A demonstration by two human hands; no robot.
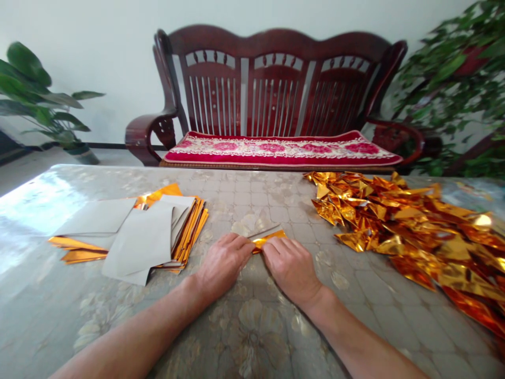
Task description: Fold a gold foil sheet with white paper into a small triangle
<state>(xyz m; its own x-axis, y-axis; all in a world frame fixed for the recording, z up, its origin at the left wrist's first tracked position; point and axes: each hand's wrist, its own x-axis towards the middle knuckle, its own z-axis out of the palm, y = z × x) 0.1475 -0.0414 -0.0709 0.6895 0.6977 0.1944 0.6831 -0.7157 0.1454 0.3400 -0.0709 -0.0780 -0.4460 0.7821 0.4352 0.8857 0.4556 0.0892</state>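
Between my two hands is a small piece of gold foil paper (277, 234), partly folded, with a grey edge showing at its far side. My left hand (226, 260) has its fingers closed on the left end of the paper. From the right, my right hand (292, 266) grips it with curled fingers. Both hands rest low over the table, and the fingertips are partly hidden. Left of them lies a stack of foil paper sheets (144, 239), mostly grey side up with gold edges. A heap of folded gold foil pieces (379, 216) spreads over the right side.
The table (252, 337) has a patterned, glossy cover. Beyond its far edge stands a dark wooden bench (272, 95) with a red floral cushion (276, 149). Clear plastic (473, 192) lies at the right edge. Potted plants (29, 79) stand at both sides.
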